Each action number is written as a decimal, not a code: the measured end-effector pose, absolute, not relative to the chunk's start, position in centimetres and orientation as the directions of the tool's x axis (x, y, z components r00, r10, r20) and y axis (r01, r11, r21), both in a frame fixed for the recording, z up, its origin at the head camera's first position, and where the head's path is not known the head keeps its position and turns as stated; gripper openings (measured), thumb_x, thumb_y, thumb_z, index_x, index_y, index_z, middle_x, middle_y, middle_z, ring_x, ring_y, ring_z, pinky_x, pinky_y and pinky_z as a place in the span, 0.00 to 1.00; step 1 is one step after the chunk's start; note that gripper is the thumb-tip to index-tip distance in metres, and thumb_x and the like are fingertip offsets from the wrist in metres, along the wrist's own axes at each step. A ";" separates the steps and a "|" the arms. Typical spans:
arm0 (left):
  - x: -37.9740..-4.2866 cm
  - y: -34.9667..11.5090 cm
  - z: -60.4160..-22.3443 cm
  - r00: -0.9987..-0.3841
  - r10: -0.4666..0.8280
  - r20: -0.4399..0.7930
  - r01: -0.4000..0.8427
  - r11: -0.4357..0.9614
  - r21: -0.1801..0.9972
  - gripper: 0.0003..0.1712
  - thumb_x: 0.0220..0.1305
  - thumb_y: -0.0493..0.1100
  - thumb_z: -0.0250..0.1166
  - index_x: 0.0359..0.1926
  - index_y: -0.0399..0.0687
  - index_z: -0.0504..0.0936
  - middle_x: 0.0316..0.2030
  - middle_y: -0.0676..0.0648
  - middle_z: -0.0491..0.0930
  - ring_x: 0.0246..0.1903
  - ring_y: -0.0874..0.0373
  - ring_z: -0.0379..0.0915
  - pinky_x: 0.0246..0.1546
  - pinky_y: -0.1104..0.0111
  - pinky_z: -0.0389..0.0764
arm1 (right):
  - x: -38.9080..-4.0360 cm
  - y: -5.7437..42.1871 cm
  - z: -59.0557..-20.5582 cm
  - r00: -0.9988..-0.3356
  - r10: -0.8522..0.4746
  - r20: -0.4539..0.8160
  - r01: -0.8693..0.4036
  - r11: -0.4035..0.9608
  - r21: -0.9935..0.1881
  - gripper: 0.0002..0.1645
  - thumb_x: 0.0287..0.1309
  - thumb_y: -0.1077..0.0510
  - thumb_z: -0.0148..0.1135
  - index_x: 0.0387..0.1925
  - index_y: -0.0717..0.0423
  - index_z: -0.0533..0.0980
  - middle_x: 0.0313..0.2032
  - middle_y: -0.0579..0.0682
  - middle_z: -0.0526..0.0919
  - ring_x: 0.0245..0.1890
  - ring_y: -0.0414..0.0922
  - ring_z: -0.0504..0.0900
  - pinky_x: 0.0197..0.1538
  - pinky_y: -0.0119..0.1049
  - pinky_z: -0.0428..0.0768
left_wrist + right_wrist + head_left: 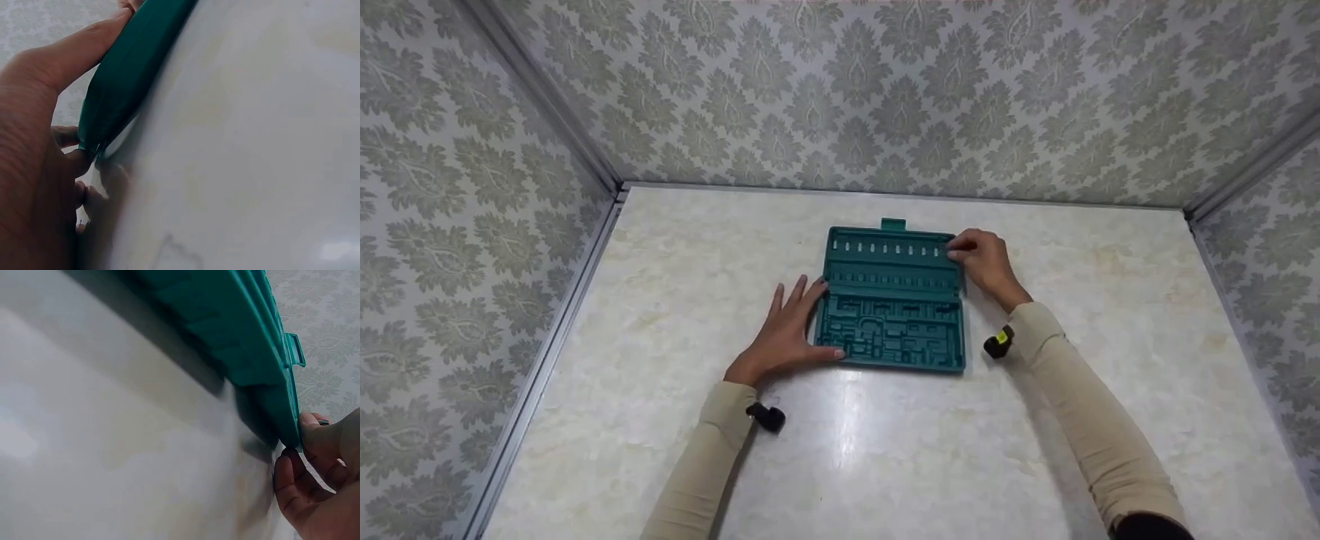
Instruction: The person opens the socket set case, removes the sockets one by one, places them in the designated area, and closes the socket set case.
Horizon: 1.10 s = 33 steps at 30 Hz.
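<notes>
Open green case (894, 293) lies centrally on the tabletop (907, 450), toward its far edge, long axis near-to-far, between both hands. Left hand (786, 334): fingers spread wide, against its left side. Right hand (988, 262): fingers pinch its far right corner; can't tell about small parts.

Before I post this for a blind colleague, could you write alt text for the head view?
An open green case lies on a pale table, a row of small silvery pieces in its far half. A person's left hand is spread against the case's left side; the right hand is at its far right corner. Patterned walls stand behind.
</notes>
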<state>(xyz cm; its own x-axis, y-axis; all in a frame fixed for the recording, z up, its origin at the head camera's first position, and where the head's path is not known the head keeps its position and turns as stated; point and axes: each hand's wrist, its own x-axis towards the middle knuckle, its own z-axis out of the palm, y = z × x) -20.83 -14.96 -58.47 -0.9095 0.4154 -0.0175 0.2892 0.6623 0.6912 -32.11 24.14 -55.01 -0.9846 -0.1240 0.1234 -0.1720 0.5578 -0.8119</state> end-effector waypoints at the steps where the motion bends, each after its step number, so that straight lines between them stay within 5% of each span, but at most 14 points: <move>1: -20.8 -15.0 -58.5 -0.909 0.417 -0.015 0.292 0.662 0.691 0.78 0.51 0.82 0.75 0.91 0.56 0.48 0.90 0.44 0.40 0.89 0.48 0.26 0.85 0.47 0.23 | -32.0 24.2 -55.1 -0.984 -0.118 0.131 -0.175 0.553 -0.815 0.07 0.74 0.71 0.66 0.48 0.66 0.87 0.48 0.61 0.89 0.50 0.53 0.85 0.56 0.45 0.82; 8: -20.9 -14.9 -58.3 -0.900 0.435 0.005 0.325 0.665 0.672 0.77 0.52 0.81 0.75 0.91 0.54 0.50 0.89 0.45 0.44 0.89 0.49 0.28 0.84 0.50 0.17 | -31.6 24.1 -55.4 -0.988 -0.060 0.139 -0.150 0.505 -0.850 0.07 0.73 0.70 0.67 0.47 0.64 0.88 0.46 0.58 0.91 0.47 0.48 0.85 0.52 0.37 0.81; 19: -20.8 -14.7 -58.3 -0.902 0.432 0.004 0.326 0.674 0.663 0.78 0.53 0.83 0.74 0.91 0.54 0.47 0.89 0.47 0.44 0.89 0.50 0.27 0.83 0.53 0.16 | -31.0 23.6 -55.5 -0.982 -0.005 0.190 -0.161 0.547 -0.821 0.08 0.73 0.69 0.69 0.47 0.63 0.91 0.46 0.59 0.92 0.48 0.55 0.89 0.56 0.53 0.86; 33: -20.5 -14.5 -57.6 -0.889 0.458 -0.021 0.345 0.699 0.627 0.77 0.56 0.81 0.73 0.91 0.53 0.44 0.90 0.50 0.41 0.89 0.49 0.28 0.85 0.49 0.22 | -30.5 24.6 -54.7 -0.988 0.041 0.151 -0.111 0.504 -0.857 0.09 0.73 0.62 0.72 0.50 0.62 0.91 0.46 0.57 0.92 0.46 0.47 0.88 0.49 0.36 0.84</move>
